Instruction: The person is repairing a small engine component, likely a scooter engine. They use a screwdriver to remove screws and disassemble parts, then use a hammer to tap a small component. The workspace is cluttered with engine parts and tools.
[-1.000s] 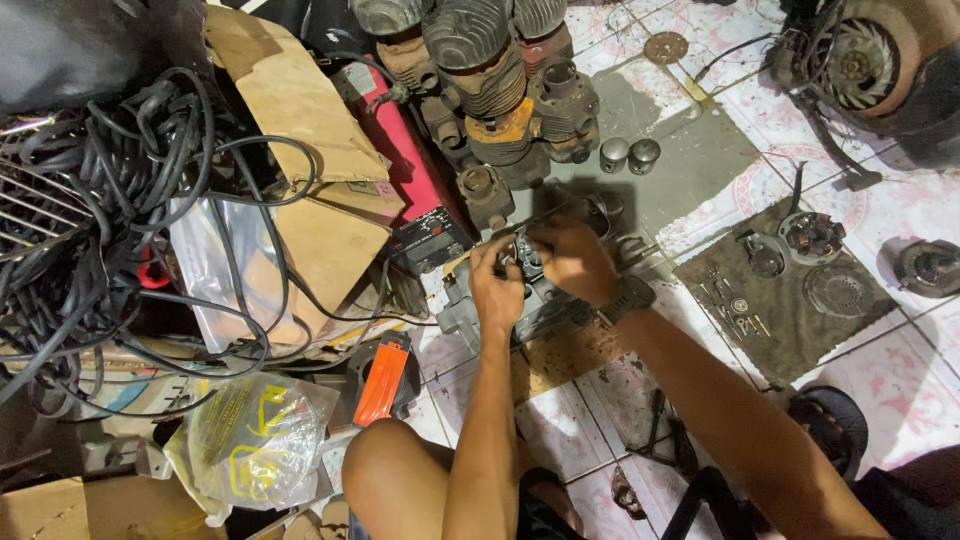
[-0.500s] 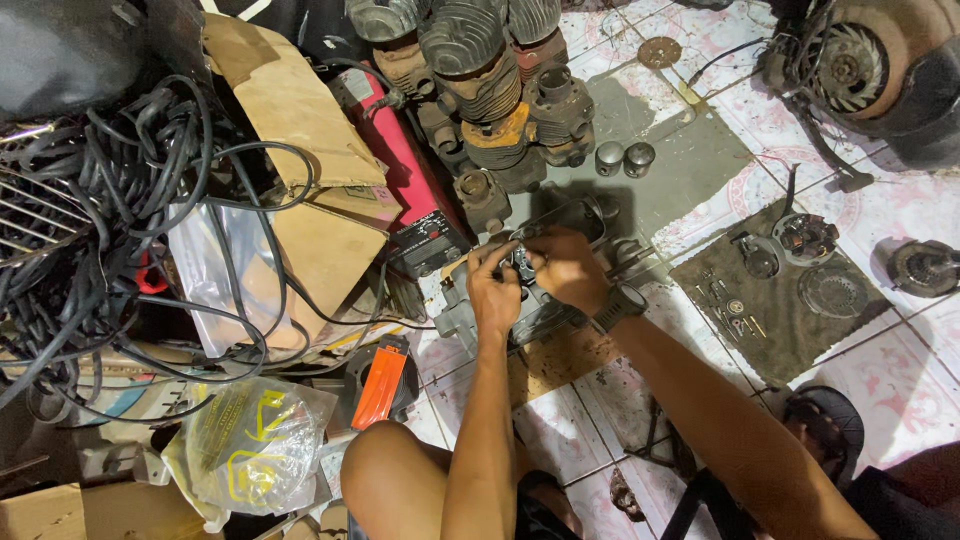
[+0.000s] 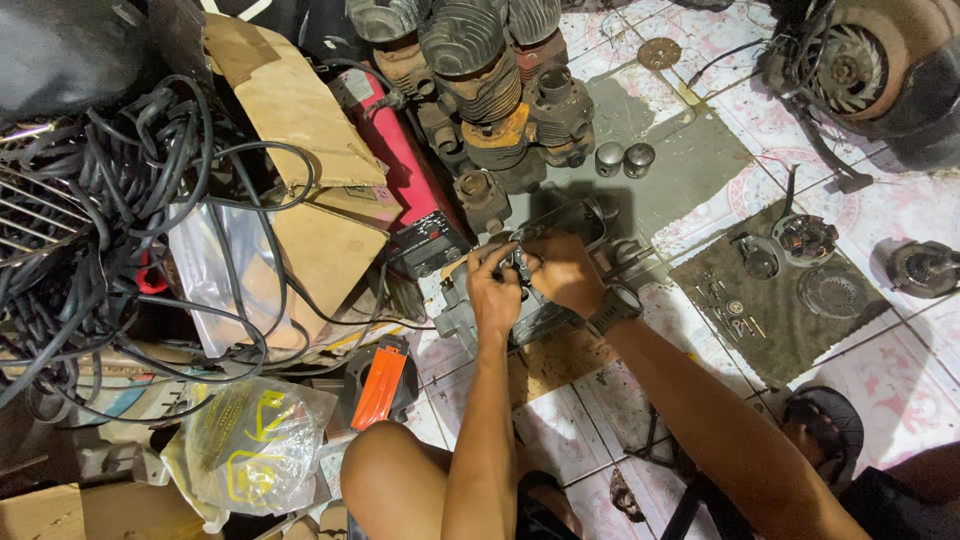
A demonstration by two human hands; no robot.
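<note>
Both of my hands meet over a grey metal engine case (image 3: 545, 318) lying on the tiled floor. My left hand (image 3: 495, 290) pinches a small dark metal part (image 3: 519, 262) on top of the case. My right hand (image 3: 562, 272), with a dark watch on the wrist, closes on the same part from the right. The fingers hide most of the part. My bare knee (image 3: 385, 480) shows at the bottom.
Several finned engine cylinders (image 3: 480, 70) stand just beyond the case, with a red box (image 3: 415, 190) beside them. Black cables (image 3: 100, 220), cardboard (image 3: 300, 130) and plastic bags (image 3: 250, 450) crowd the left. A dark mat (image 3: 780, 310) with small parts lies right. An orange-handled tool (image 3: 380, 385) lies nearby.
Both hands stay on the small part; the fingers have shifted slightly. The view has drifted a little, nothing else has moved.
</note>
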